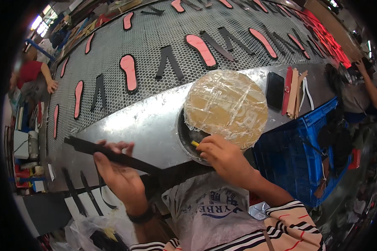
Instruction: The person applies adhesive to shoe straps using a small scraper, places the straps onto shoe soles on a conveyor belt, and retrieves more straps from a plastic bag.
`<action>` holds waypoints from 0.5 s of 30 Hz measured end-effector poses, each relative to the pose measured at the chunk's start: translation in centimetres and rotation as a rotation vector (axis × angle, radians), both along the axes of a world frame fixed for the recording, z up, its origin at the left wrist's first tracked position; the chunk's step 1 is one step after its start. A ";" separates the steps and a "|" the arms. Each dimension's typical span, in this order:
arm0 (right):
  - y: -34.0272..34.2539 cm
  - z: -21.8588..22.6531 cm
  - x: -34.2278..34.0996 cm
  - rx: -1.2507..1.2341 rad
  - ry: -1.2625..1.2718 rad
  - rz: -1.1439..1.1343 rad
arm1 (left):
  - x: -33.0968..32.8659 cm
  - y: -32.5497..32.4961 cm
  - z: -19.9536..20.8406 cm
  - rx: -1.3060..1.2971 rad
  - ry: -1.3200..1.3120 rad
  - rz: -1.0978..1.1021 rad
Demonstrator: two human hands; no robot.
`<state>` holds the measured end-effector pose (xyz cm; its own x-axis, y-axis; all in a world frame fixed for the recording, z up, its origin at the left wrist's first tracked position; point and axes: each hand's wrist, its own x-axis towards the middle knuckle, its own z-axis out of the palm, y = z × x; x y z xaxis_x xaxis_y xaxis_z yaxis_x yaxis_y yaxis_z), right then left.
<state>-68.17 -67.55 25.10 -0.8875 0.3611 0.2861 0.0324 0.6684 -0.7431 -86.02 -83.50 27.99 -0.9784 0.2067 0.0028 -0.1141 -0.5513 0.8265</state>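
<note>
Hands (123, 182) (227, 161) hold black strips (134, 162), left; yellow-ended tool (194, 143), right, at dark bowl (181, 130).

We look out from the left side of the person's head, tipped down and ahead, so we see what the person sees. The left hand (123, 180) and right hand (227, 161) are near us, low in our view. The striped sleeve (296, 224) comes in at the bottom. Past the hands we see the metal table (113, 131), then the mesh (104, 62), far off at the top. Our round, wide view bends straight edges, and its corners are black.
</note>
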 end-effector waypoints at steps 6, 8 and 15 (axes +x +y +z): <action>0.1 0.2 -0.4 -0.007 -0.019 0.002 | 1.8 -5.0 0.1 -0.818 -0.018 -0.925; -0.5 1.0 0.0 -0.106 0.059 -0.138 | 2.3 -3.9 0.0 -0.993 -0.016 -1.060; -0.5 0.9 0.1 -0.258 0.164 -0.048 | 1.9 -3.3 -3.6 -1.091 0.115 -1.086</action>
